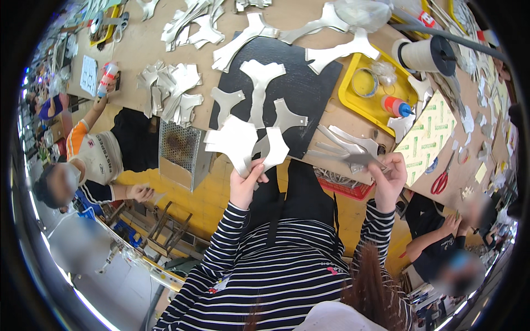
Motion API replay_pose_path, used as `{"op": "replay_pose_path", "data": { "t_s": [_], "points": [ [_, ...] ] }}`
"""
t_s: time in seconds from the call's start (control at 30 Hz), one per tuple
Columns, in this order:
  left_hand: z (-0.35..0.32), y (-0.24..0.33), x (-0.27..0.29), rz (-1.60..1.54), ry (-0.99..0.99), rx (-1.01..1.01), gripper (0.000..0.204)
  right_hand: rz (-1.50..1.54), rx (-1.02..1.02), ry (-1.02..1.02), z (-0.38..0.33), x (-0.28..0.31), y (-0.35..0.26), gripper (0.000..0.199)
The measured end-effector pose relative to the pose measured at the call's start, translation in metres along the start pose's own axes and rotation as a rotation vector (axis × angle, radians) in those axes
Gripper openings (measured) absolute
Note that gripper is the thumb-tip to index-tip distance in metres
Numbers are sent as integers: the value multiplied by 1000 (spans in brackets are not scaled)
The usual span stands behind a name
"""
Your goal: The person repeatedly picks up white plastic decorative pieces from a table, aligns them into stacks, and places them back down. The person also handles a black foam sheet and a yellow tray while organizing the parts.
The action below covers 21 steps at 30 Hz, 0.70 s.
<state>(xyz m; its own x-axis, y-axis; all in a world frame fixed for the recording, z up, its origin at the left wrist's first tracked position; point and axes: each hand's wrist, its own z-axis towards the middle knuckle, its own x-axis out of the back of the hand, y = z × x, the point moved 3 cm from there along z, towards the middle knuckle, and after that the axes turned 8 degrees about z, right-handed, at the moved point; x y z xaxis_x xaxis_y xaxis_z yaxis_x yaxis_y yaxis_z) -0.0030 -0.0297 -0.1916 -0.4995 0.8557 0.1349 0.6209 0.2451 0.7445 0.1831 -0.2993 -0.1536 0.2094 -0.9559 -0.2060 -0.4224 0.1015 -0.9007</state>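
My left hand [247, 181] is closed round the narrow ends of several pale, flat cut pieces [234, 140], which fan out above the near edge of a black board [301, 66]. In my right hand [389, 176], thumb and fingers pinch the end of a grey flat piece [359, 158]. Beside it, a few thin pale strips [342, 142] lie spread at the table's edge. On the board rest a large pale Y-shaped piece [258, 83] and two smaller ones, a left piece [226, 103] and a right piece [289, 117].
Stacks of pale pieces [179, 88] lie left of the board. To the right are a yellow tray [353, 94] with a red-and-blue bottle [395, 105], a thread spool [422, 54] and red scissors [440, 182]. A co-worker [102, 154] at the left holds a bottle [107, 77].
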Motion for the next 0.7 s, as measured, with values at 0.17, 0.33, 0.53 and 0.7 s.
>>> {"op": "replay_pose_path", "data": {
  "t_s": [0.17,0.33,0.53,0.7],
  "points": [
    [-4,-3,-10,-57,-89,8,26,90,-264,-311,-3,-43,12,15],
    [-2,-14,-14,15,-185,-23,24,-79,-65,-354,32,-96,88,6],
    [39,-26,11,236,-130,-74,26,105,-303,-217,52,-118,133,7],
    [49,-34,30,217,32,-192,28,-144,-165,-25,64,-124,148,8]
  ]
}}
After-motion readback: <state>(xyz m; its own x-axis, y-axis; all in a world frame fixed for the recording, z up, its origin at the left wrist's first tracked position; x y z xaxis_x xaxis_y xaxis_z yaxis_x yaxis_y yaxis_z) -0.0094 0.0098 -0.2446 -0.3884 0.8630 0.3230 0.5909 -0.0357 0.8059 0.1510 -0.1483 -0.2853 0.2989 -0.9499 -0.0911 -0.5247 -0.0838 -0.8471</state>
